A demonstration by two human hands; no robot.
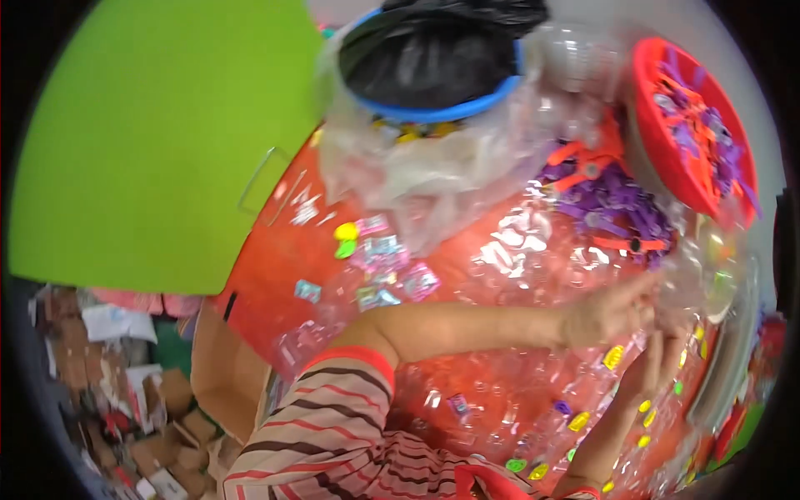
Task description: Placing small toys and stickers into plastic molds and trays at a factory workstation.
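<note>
At the right side of the red tabletop (pixel 333 196), my two hands are close together. My left hand (pixel 612 315) reaches across with its fingers bent against a clear plastic piece (pixel 682 283), whose exact shape is blurred. Just nearer to me is my right hand (pixel 658 362), its fingers pointing away toward the same clear plastic; blur hides whether they grip it. Many clear plastic pieces (pixel 492 400) lie under and around my arms, with small yellow tokens (pixel 613 357) and green ones among them. Beyond my hands lies a pile of purple and orange toy watches (pixel 612 204).
A red basin (pixel 646 62) of purple and orange pieces stands far right. A blue-rimmed tub (pixel 467 110) lined with a black bag (pixel 425 62) stands at the back beside a translucent bag (pixel 442 179). Small packets (pixel 421 281) lie mid-table. A green panel (pixel 158 142) and cardboard box (pixel 229 371) are left.
</note>
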